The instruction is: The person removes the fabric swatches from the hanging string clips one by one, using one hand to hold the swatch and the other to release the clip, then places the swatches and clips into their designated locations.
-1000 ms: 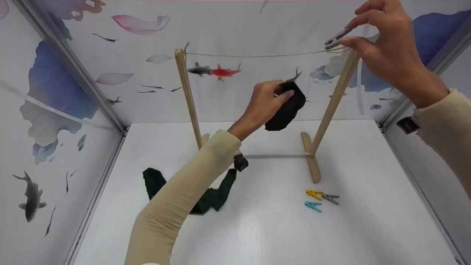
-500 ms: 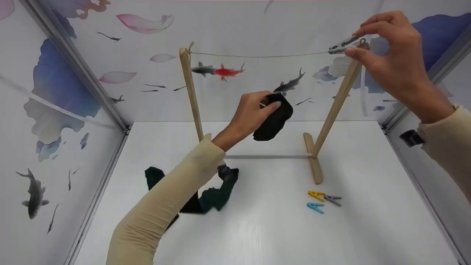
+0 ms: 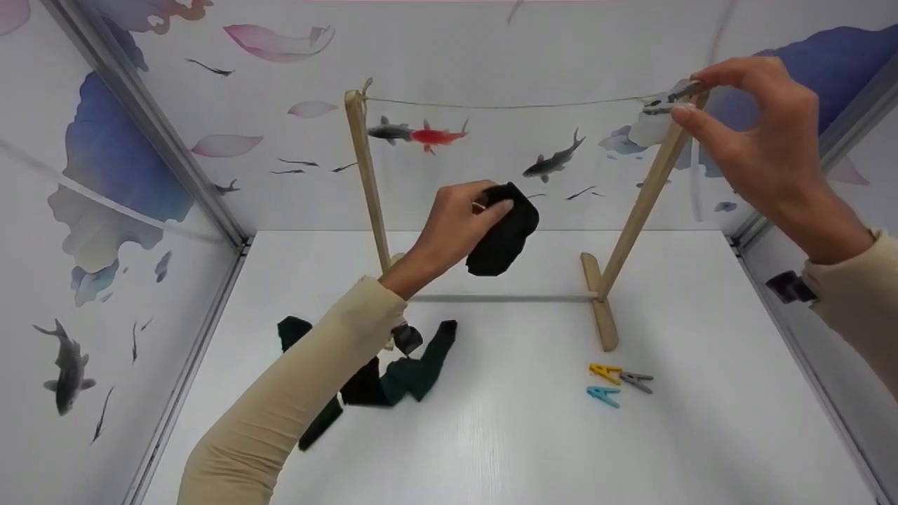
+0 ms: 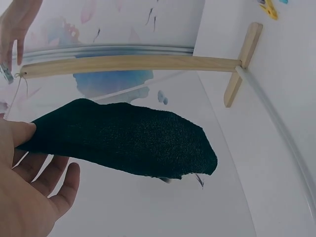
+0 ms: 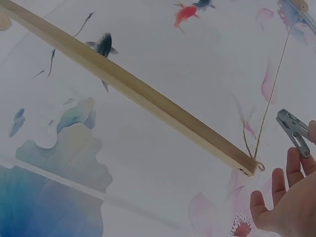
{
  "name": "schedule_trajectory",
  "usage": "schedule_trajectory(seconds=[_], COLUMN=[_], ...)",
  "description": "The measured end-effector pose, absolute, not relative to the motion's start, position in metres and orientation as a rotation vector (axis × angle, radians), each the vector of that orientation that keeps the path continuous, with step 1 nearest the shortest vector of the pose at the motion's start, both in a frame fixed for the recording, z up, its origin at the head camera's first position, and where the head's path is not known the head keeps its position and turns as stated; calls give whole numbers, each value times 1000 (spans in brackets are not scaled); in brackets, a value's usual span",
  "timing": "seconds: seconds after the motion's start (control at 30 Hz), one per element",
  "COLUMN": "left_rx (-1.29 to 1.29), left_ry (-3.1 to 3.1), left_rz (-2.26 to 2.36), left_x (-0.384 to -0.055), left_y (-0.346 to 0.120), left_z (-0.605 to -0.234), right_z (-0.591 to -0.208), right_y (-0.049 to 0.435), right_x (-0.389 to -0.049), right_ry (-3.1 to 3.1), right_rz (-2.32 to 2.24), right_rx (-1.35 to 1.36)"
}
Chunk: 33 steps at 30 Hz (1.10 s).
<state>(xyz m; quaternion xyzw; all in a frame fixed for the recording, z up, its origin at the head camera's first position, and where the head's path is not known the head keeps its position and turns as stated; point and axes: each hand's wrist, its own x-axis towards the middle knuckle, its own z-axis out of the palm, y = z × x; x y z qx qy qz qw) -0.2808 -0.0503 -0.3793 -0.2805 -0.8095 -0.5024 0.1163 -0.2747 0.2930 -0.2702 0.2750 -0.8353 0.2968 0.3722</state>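
Observation:
My left hand point(image 3: 449, 228) pinches a dark green knit sock point(image 3: 501, 238) by one end. The sock hangs below the string, and in the left wrist view its cloth point(image 4: 123, 133) spreads out from between thumb and fingers. Up at the right end of the string point(image 3: 491, 107), the thumb and fingertips of my right hand point(image 3: 765, 140) pinch a grey clothespin point(image 5: 294, 131). The right wrist view has the clothespin beside the string point(image 5: 271, 94), apparently not clipped to it. The string is tied to the top of the wooden post point(image 5: 148, 101).
More dark green socks point(image 3: 428, 368) lie on the white table, partly behind my left sleeve. A yellow clothespin point(image 3: 605, 373), a grey one point(image 3: 636, 381) and a blue one point(image 3: 603, 395) lie right of centre. The rack's right foot point(image 3: 600, 312) and white crossbar point(image 3: 505, 299) stand behind.
My left hand has moved left and down with the sock, away from the string. My right hand has come down and slightly right, still pinching the clothespin.

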Motion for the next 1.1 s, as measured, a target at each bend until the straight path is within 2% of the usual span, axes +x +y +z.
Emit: schedule_trajectory(seconds=[0.47,1.1], left_rx=[-783,-731], left_ry=[-2369,-2420], left_rz=[-1455,-1463], left_x=[-271,-244], left_y=[-77,-109], left_z=[-386,-401], right_z=[-295,-344], right_y=[308,327], right_x=[-257,-239], right_ry=[-2241,-2267], right_rz=[823,931], right_rx=[541,537])
